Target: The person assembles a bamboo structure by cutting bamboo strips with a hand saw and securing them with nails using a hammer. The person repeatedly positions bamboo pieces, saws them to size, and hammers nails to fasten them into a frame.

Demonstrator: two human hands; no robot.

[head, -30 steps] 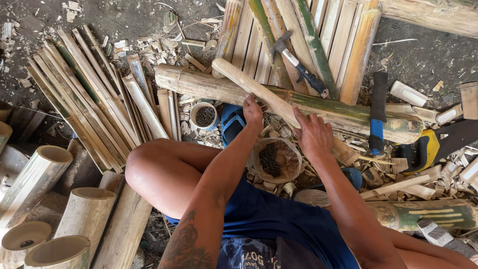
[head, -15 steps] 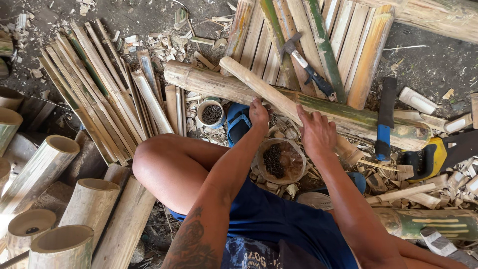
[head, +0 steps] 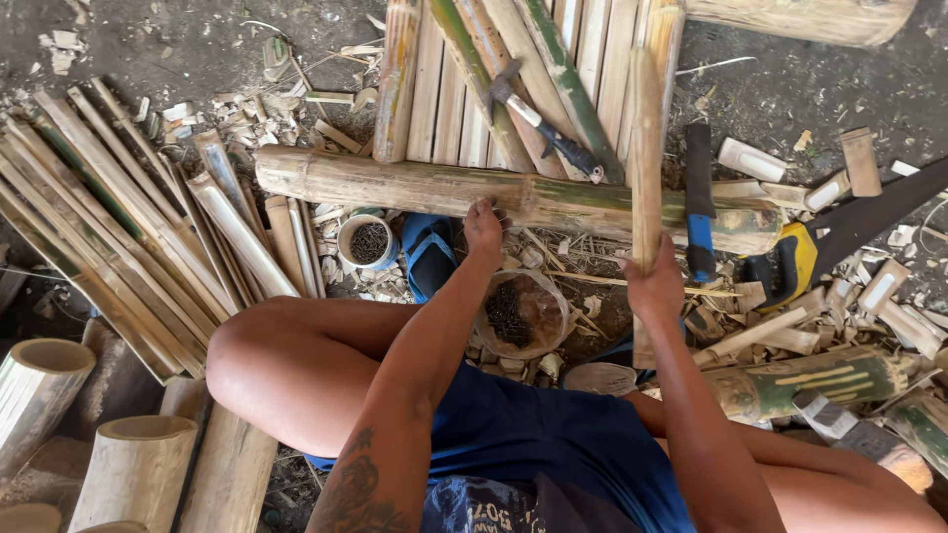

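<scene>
So, from my remote seat: the right hand (head: pixel 654 286) has its fingers closed around the lower end of a pale split bamboo slat (head: pixel 647 158), held nearly upright in the head view, its top reaching over the row of flat bamboo slats (head: pixel 444 99) laid side by side on the dirt ground (head: pixel 790 79). The left hand (head: pixel 484 222) rests on the long round green-and-tan bamboo pole (head: pixel 513 197) lying crosswise in front of the knees, fingers curled over its near side, pressing rather than wrapping it as far as I can tell. Progress, my judgement: several slats already lie across that pole, so the panel looks partly built; the held slat is not yet set down among them, and nothing shows it fastened. A clear plastic bag of dark nails (head: pixel 518 314) sits just below the left hand, a small round tin of nails (head: pixel 367 242) beside a blue sandal (head: pixel 427 255), a hammer with a dark handle (head: pixel 538 123) lies on the slats, a black-and-blue handled tool (head: pixel 698 202) lies to the right of the slat, and a yellow-handled saw (head: pixel 820 247) further right; none is in hand. Versus the earlier frame: the slat then lay slanted across the pole with both hands near its lower end; now it is swung upright and moved right, and the left hand has let go and shifted to the pole.
</scene>
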